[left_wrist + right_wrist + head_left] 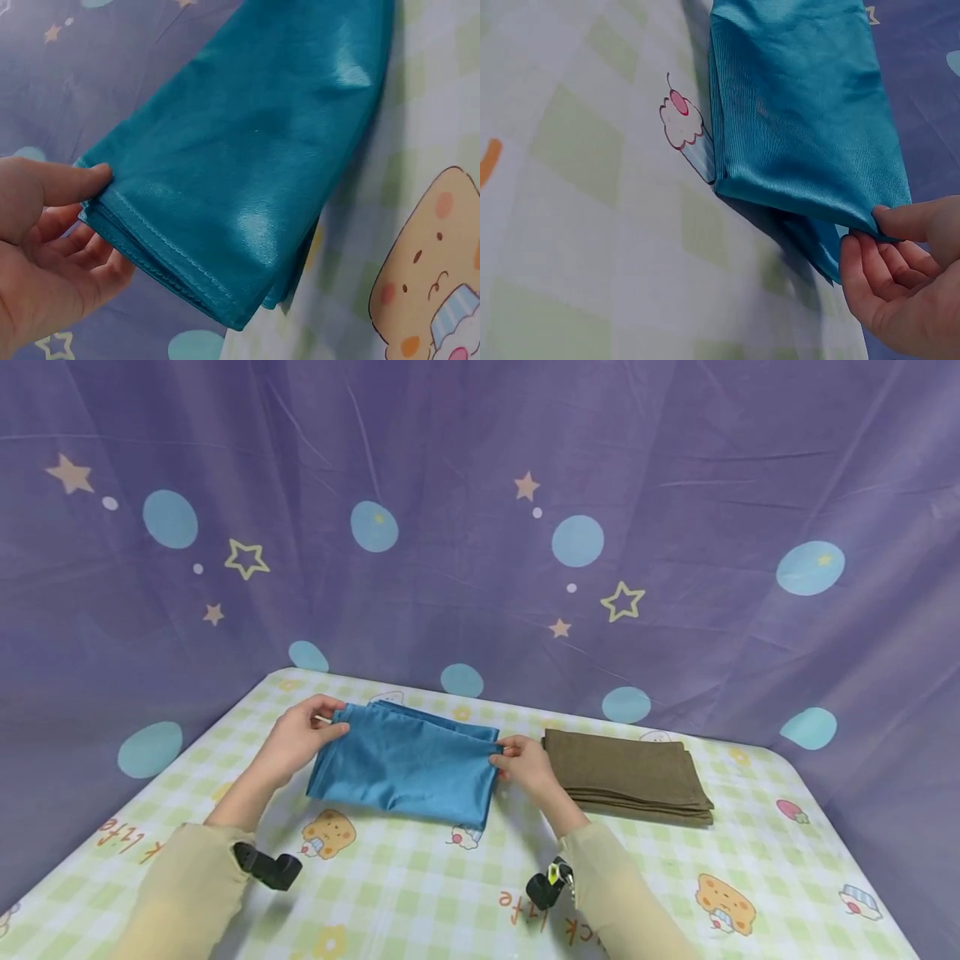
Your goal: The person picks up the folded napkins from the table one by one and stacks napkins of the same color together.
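A shiny blue cloth (412,764), folded in layers, is held up by its far corners above the checked table cover. My left hand (303,735) pinches its left corner between thumb and fingers; in the left wrist view the thumb lies over a stitched edge of the cloth (225,172). At the opposite corner my right hand (527,764) pinches the cloth, and the right wrist view shows that hand (900,277) with the thumb on top and fingers beneath. Another layer of the cloth (802,112) hangs behind the raised one, its lower part near the table.
A folded brown cloth (626,772) lies flat on the table just right of my right hand. The table has a green-and-white checked cover (405,893) with printed cartoons. Behind it hangs a purple curtain (465,460) with stars and blue ovals.
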The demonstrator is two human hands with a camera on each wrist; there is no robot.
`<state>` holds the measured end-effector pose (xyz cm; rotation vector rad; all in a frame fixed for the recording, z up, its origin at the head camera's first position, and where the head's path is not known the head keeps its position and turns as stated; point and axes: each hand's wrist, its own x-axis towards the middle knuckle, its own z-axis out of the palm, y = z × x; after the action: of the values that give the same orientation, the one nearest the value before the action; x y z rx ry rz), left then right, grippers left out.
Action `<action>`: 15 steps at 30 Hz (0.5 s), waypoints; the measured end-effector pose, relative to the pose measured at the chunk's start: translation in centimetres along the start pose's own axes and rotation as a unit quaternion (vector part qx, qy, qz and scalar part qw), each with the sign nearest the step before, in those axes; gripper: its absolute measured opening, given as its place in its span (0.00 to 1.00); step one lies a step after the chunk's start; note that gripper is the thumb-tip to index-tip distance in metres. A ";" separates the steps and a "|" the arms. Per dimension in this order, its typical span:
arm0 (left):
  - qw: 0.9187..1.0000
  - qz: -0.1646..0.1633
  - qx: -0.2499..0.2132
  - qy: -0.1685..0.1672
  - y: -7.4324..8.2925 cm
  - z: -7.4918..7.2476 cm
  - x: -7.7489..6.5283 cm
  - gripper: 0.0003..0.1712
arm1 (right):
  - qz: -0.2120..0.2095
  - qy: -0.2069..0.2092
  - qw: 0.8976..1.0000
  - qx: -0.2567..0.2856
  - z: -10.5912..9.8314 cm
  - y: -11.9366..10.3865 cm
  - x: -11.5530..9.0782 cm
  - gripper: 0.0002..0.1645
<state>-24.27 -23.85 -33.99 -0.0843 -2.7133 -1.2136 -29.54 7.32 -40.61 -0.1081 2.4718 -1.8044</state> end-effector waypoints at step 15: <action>1.000 -0.009 0.002 0.024 1.5 0.1 1.7 0.20 | 0.053 0.010 0.994 0.092 -0.1 -1.7 1.5 0.17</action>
<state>-25.76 -22.77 -32.63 -0.0280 -2.6811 -1.1979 -31.07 6.74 -38.98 0.0532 2.2634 -1.9837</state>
